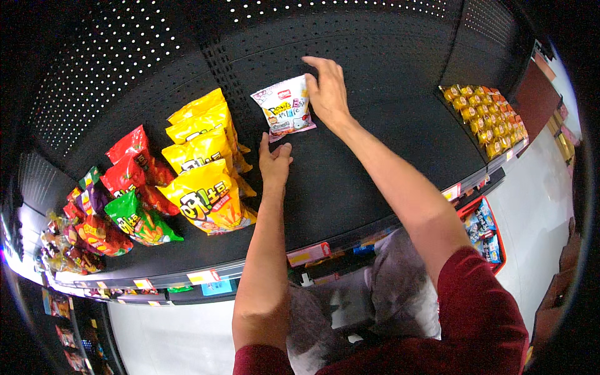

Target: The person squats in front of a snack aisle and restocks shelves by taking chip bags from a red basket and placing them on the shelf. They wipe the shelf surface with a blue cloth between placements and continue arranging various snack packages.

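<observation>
A small white and pink snack bag (287, 110) with cartoon pictures and writing stands near the back of a black metal shelf (347, 173). My right hand (328, 91) is at its upper right edge, with the thumb by the bag's side and the other fingers spread beyond it. Just below the bag's lower left corner is my left hand (274, 161), thumb and fingers apart and nothing in them. Left of my left hand, yellow chip bags (208, 197) stand in a row running from front to back.
Red chip bags (124, 176), a green chip bag (136, 220) and an orange-red bag (105, 236) stand farther left. Gold-wrapped packs (483, 119) fill the shelf's right end. Price tags (309, 254) line the front edge. A red basket (499, 248) with blue packs is at lower right.
</observation>
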A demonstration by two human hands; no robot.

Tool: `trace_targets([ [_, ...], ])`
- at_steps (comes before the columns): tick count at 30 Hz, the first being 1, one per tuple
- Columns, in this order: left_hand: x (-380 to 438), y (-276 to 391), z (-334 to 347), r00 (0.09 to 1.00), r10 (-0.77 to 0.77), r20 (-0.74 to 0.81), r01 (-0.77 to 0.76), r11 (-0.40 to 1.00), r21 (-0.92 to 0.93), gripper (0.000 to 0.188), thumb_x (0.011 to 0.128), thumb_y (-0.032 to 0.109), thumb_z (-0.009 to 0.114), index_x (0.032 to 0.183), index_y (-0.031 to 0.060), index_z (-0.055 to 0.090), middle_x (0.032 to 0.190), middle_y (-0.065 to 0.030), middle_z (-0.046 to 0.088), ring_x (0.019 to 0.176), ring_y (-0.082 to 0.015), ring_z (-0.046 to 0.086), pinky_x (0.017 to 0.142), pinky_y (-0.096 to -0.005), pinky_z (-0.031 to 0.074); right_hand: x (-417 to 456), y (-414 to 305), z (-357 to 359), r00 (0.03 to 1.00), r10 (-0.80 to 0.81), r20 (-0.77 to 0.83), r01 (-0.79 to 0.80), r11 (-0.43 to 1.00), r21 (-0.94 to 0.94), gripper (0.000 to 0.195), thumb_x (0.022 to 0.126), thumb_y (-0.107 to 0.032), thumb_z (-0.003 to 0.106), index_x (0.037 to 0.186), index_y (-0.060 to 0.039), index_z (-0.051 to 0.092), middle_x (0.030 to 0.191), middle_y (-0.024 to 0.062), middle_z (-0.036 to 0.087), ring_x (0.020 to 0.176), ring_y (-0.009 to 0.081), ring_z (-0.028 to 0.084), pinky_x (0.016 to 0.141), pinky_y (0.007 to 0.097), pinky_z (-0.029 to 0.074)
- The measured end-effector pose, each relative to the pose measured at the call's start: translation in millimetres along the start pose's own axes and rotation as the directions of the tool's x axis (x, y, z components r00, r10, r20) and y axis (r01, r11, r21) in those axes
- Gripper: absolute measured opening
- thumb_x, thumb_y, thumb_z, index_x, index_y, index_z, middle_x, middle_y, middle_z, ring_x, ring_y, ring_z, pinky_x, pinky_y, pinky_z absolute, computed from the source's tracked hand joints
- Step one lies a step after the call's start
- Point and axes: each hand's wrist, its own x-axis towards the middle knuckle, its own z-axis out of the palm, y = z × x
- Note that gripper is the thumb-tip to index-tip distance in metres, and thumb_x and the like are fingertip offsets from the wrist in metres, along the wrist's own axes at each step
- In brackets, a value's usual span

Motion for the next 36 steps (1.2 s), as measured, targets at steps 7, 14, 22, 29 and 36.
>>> trace_targets([
  [7,11,-11,-5,1.0,0.004,0.028,-0.002,0.998,-0.059,0.076,0.088,0.007,0.064,0.153,0.0079,0.024,0.126,-0.021,0.054,0.108,-0.0224,0.059,0.079,-0.0315,0.056,-78,57,10,0.774,0.525,0.355,-0.604,0.781,0.16,0.037,0.094,-0.004,0.053,0.131,-0.0007,0.05,0.128,0.0191,0.059,0.118,0.0278,0.058,0.098,0.0355,0.048],
  [14,13,-7,-3,0.997,0.012,0.071,-0.007,0.997,-0.071,0.076,0.088,0.005,0.061,0.153,0.0075,0.023,0.139,-0.0192,0.046,0.116,-0.0249,0.056,0.081,-0.0318,0.057,-89,61,24,0.694,0.495,0.523,-0.642,0.754,0.139,0.046,0.093,-0.008,0.053,0.138,-0.0019,0.047,0.128,0.0189,0.061,0.115,0.0277,0.061,0.099,0.0349,0.046],
  [22,8,-2,-1,0.993,-0.005,0.12,0.004,1.0,0.005,0.072,0.088,0.009,0.062,0.151,0.0057,0.028,0.144,-0.0142,0.041,0.12,-0.0235,0.052,0.086,-0.0342,0.055,-93,61,26,0.713,0.459,0.53,-0.624,0.761,0.179,0.044,0.092,-0.008,0.056,0.135,-0.0016,0.051,0.122,0.0182,0.064,0.109,0.0266,0.064,0.095,0.0352,0.049],
  [29,8,-4,-5,0.992,0.018,0.123,-0.02,1.0,0.02,0.073,0.088,0.01,0.063,0.152,0.006,0.028,0.14,-0.014,0.045,0.12,-0.0228,0.053,0.085,-0.0332,0.055,-94,53,19,0.69,0.482,0.54,-0.646,0.747,0.158,0.044,0.093,-0.01,0.057,0.136,-0.0032,0.051,0.121,0.018,0.064,0.108,0.0267,0.064,0.094,0.0351,0.05],
  [36,6,-5,-2,0.995,0.013,0.096,-0.014,1.0,0.012,0.074,0.088,0.009,0.064,0.152,0.004,0.026,0.142,-0.0143,0.044,0.118,-0.0235,0.054,0.081,-0.033,0.057,-97,69,16,0.74,0.481,0.47,-0.598,0.79,0.133,0.045,0.093,-0.012,0.056,0.136,-0.0028,0.05,0.119,0.0183,0.065,0.105,0.0255,0.065,0.088,0.0345,0.052],
])
